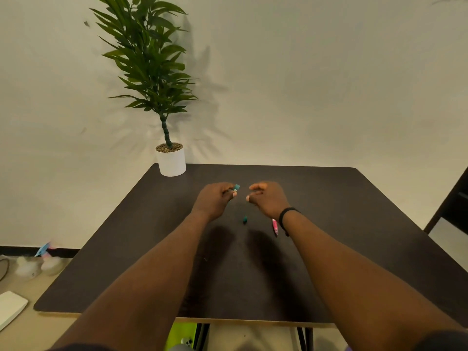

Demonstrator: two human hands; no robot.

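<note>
My left hand (215, 200) hovers over the middle of the dark table (354, 224) and pinches a small teal and white piece (236, 187) at its fingertips. My right hand (267, 197) is just to the right of it, fingers curled and a little apart from the piece; nothing shows between them. A small teal piece (245, 219) lies on the table below the two hands. A pink pen-like object (275, 226) lies beside my right wrist, which wears a black band (286, 216).
A potted plant in a white pot (171, 160) stands at the table's far left corner against the wall. A dark chair frame (453, 198) is at the right edge. On the floor at left lie white objects (38, 267) and a white board (10, 307).
</note>
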